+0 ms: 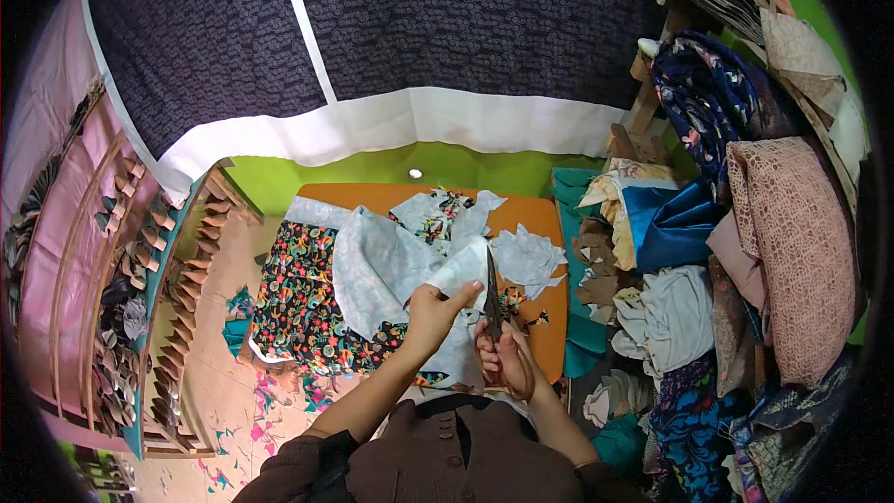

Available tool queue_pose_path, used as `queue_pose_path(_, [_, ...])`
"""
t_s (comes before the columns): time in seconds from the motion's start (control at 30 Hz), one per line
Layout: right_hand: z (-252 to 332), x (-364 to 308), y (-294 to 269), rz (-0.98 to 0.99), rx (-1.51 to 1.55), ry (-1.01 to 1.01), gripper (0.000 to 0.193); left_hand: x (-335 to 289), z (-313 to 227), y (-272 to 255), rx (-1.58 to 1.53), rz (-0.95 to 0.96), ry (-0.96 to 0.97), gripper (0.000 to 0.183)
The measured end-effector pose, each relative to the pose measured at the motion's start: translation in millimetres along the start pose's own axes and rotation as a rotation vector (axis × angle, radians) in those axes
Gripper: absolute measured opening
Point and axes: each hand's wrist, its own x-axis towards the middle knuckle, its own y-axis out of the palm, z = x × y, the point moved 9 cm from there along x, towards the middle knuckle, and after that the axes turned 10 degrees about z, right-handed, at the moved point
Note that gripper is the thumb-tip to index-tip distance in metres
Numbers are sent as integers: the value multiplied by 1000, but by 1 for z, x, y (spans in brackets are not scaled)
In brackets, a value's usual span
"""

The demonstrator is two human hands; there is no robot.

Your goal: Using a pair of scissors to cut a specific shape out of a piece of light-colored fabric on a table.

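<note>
Pinching pale cloth [468, 265] above the orange table [523, 212], in the head view, the left hand [430, 319] is holding its thumb near the dark scissors [493, 303], which the right hand [505, 356] is gripping. A wandering blade could be nicking that thumb; slackening cloth could be bunching and skewing a cut.

Scissors [494, 296] with handles partly hidden in the right hand [504, 356]
</note>
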Motion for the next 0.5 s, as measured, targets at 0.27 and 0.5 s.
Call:
queue_pose_path(0.27, [-10, 6, -13, -40, -300, 18, 34, -2, 0, -7, -33, -52, 65, 30])
queue_pose_path(0.5, [-31, -1, 4, -44, 123, 298, 24, -1, 3, -16, -92, -157, 170, 31])
